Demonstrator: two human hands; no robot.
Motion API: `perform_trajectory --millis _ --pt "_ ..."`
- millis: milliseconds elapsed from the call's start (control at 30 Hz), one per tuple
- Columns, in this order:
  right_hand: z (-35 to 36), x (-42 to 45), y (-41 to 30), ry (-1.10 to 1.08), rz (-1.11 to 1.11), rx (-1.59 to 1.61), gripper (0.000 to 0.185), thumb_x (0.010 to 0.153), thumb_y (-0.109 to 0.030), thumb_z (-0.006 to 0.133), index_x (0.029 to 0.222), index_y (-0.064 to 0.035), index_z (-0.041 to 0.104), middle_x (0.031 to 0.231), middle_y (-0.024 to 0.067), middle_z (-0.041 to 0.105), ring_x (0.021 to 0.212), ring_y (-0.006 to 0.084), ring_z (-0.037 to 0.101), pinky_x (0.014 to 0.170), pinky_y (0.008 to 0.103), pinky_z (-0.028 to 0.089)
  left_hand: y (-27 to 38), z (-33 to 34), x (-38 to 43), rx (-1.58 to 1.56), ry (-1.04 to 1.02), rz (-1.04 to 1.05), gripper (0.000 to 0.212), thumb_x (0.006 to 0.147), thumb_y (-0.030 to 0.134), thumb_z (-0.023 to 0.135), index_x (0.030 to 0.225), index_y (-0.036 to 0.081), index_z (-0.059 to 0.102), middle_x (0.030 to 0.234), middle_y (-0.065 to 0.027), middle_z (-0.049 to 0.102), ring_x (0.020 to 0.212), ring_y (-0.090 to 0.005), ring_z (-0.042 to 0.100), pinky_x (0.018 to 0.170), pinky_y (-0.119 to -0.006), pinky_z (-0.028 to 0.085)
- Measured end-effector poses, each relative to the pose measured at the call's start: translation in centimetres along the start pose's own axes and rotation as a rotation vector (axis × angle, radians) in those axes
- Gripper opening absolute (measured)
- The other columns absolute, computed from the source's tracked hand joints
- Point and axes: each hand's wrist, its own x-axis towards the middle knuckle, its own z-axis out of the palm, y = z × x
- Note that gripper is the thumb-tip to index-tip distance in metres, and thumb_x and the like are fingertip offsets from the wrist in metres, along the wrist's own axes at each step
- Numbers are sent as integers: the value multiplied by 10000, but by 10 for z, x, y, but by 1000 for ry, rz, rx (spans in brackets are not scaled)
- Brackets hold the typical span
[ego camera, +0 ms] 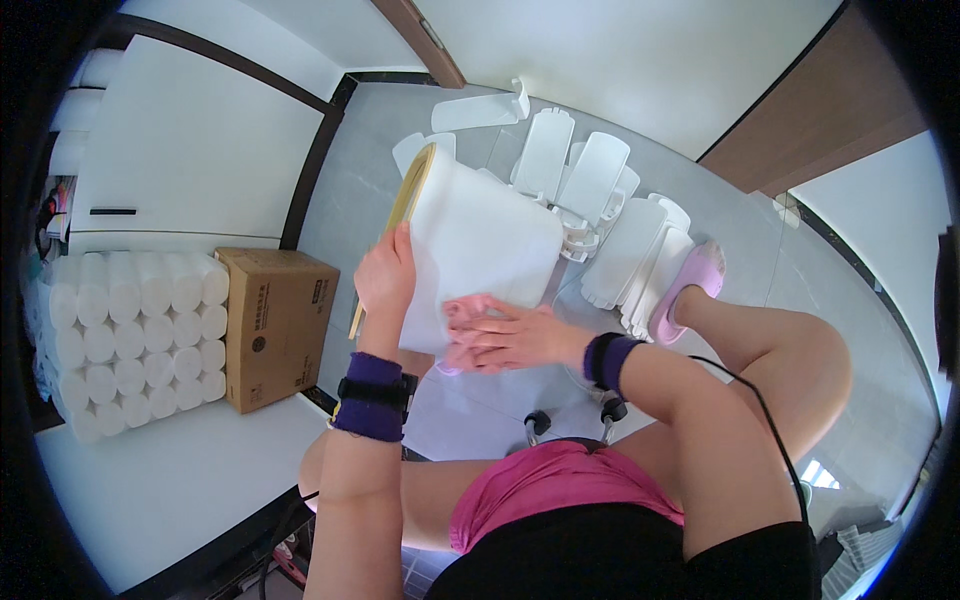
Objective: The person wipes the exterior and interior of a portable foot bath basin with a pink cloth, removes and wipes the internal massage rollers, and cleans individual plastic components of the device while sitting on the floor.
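Observation:
A large white panel (480,240) with a curved yellowish rim stands tilted in front of me. My left hand (387,274) is closed on its left edge, near the yellowish rim. Pressed against the panel's lower part is a crumpled pink cloth (472,330), and my right hand (517,337) lies over it with the fingers spread across the cloth. Behind the panel, several white plastic pieces (547,150) lie on the grey tiled floor, some of them stacked, close to my foot in a pink slipper (688,291).
On the left, a cardboard box (281,322) bearing writing stands beside a large pack of white paper rolls (142,337). A white cabinet door (195,150) is behind them. Chair casters (538,422) show below the panel. A brown wooden door frame (420,41) stands at the back.

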Motion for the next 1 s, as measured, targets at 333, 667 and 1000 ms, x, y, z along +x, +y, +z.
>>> perform_trajectory --millis 333,667,1000 --pt "22 46 -4 143 -86 -279 347 753 -216 593 1099 -245 576 1348 -54 399 1327 161 243 1106 465 137 -2 0 -1 1 -11 -41 496 922 453 289 955 102 639 787 -195 629 746 -390 596 675 -489 455" --pt "17 -9 3 276 183 -418 290 644 -239 651 930 -192 628 1154 0 484 1205 234 368 1078 459 237 5 3 -3 31 26 -30 494 926 435 295 900 84 642 757 -189 630 719 -382 600 652 -484 459" --pt "10 10 19 333 53 -362 269 648 -204 638 902 -124 597 1078 55 481 1135 255 417 992 433 350 5 -1 -2 28 -8 -80 515 923 451 276 914 88 641 807 -193 630 768 -383 597 689 -482 460"
